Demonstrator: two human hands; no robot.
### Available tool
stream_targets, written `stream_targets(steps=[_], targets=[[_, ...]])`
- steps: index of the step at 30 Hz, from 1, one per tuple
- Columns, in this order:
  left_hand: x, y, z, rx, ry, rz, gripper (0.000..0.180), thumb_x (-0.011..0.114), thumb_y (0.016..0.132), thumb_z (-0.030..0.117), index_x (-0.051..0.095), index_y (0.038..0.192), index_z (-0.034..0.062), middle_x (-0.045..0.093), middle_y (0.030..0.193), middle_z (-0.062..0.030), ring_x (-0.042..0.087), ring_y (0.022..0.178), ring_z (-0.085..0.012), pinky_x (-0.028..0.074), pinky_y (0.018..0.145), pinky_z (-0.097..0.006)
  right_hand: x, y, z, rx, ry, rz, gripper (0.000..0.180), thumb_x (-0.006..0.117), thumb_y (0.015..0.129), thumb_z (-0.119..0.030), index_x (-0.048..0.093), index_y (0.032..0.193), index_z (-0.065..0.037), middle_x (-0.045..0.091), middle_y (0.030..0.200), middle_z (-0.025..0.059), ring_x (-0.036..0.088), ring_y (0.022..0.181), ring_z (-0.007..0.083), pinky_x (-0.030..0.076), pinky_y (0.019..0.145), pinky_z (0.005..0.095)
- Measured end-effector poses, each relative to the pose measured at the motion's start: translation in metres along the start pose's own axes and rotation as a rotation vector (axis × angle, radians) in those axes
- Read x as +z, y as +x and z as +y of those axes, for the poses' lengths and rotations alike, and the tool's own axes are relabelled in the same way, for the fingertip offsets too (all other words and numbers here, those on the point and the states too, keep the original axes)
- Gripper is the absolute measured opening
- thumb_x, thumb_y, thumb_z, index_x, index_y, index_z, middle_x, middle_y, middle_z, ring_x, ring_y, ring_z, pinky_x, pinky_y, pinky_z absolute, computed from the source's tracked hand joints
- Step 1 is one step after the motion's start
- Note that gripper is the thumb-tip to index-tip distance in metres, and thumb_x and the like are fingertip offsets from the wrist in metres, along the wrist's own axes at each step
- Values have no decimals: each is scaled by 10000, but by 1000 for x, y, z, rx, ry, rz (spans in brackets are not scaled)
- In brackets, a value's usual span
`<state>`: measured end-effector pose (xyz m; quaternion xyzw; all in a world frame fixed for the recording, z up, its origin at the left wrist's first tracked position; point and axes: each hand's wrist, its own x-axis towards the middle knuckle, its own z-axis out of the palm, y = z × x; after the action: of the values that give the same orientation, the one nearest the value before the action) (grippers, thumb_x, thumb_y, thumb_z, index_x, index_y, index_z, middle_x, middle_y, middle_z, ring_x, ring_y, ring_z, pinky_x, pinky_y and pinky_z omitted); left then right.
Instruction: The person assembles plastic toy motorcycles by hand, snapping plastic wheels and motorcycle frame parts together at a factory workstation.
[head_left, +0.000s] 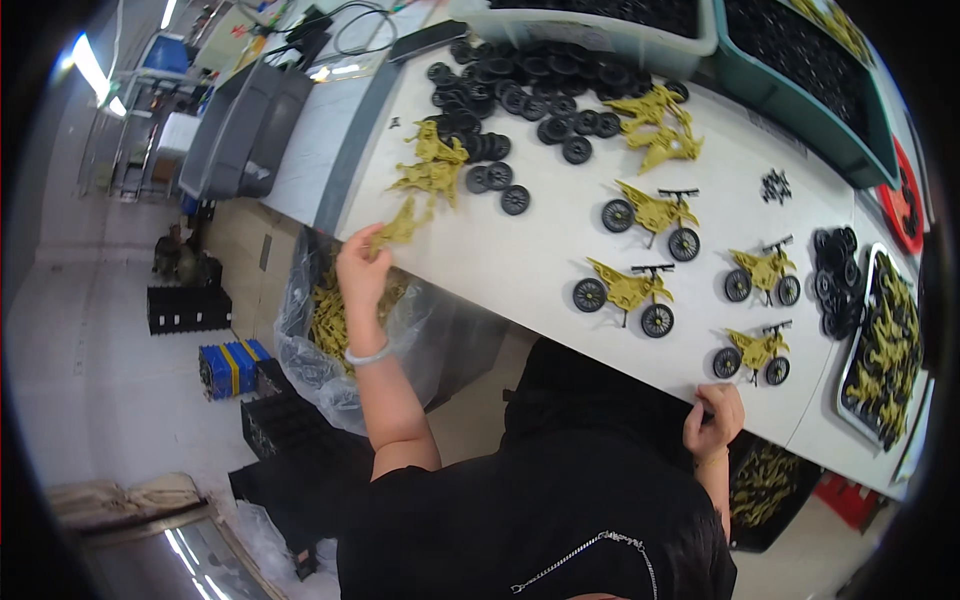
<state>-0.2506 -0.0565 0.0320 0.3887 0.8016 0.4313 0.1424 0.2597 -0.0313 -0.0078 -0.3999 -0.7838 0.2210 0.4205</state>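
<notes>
At the table's left edge my left hand (364,268) pinches a yellow-green toy motorcycle body (402,224), slightly blurred. Just beyond it lies a small pile of the same bodies (430,165), beside loose black wheels (515,199). My right hand (714,418) rests at the front edge with its fingers curled; whether anything is inside them is hidden. Nearest to it stands a toy motorcycle (757,355) with two black wheels and a black handlebar. Several more like it, such as one motorcycle (630,290) farther left, stand on the white table (520,270).
A heap of black wheels (540,75) lies at the back, below bins, including a green bin (830,110). Small black parts (775,186) lie at right, near a tray (850,390) of yellow-green pieces. A plastic-lined container (310,360) of bodies stands below the left edge.
</notes>
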Motion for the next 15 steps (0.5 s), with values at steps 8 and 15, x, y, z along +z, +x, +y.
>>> stream_targets(steps=[8, 15], targets=[[84, -48, 129, 506, 618, -194, 260, 603, 721, 15, 664, 969, 61, 545, 913, -109, 599, 800, -287, 486, 708, -375, 5, 10, -5, 50, -53, 33, 261, 584, 611, 32, 592, 869, -10, 584, 683, 110, 550, 581, 268, 439, 545, 336], [118, -58, 111, 562, 382, -469, 422, 665, 713, 43, 613, 1131, 69, 542, 1063, -108, 553, 966, -310, 453, 840, -379, 16, 37, -28, 100, 3, -12, 290, 652, 675, 41, 624, 956, -28, 620, 822, 108, 587, 709, 273, 473, 629, 337]])
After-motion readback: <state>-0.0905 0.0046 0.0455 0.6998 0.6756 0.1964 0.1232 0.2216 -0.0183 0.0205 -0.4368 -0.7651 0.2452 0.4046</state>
